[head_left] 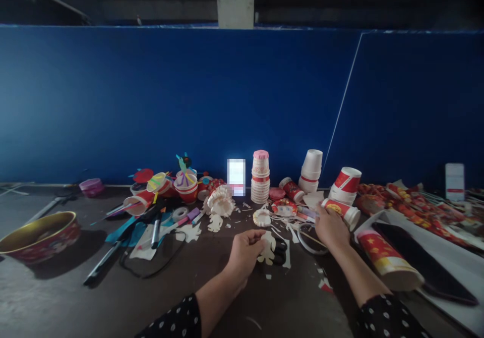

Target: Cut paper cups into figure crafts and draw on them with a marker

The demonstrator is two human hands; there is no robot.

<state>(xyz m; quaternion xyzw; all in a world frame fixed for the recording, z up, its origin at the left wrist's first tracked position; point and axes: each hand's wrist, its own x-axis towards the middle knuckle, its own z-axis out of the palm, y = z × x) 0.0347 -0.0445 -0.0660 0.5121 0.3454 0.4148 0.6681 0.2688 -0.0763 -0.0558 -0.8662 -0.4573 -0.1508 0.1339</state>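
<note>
My left hand [247, 252] pinches a pale paper cutout [267, 248] with lobed edges, held just above the dark table. Right behind that cutout lie the black handles of what look like scissors [280, 251], partly covered. My right hand [333, 226] reaches forward, palm down, beside a tipped red and white paper cup [342, 212]. Its fingers are partly stretched, and nothing shows held in them. Close to its fingertips are a sheet of white paper [313, 199] and several markers [307, 214]. A roll of clear tape [310, 242] lies under its wrist side.
A tall cup stack [260, 179] stands at the back, with white cups [312, 171] to its right. On the left are a gold-rimmed bowl [40, 237], a utility knife [102, 262] and decorated cups [186, 186]. A white tray [449, 277] holds a dark tablet [423, 260]. Paper scraps litter the middle.
</note>
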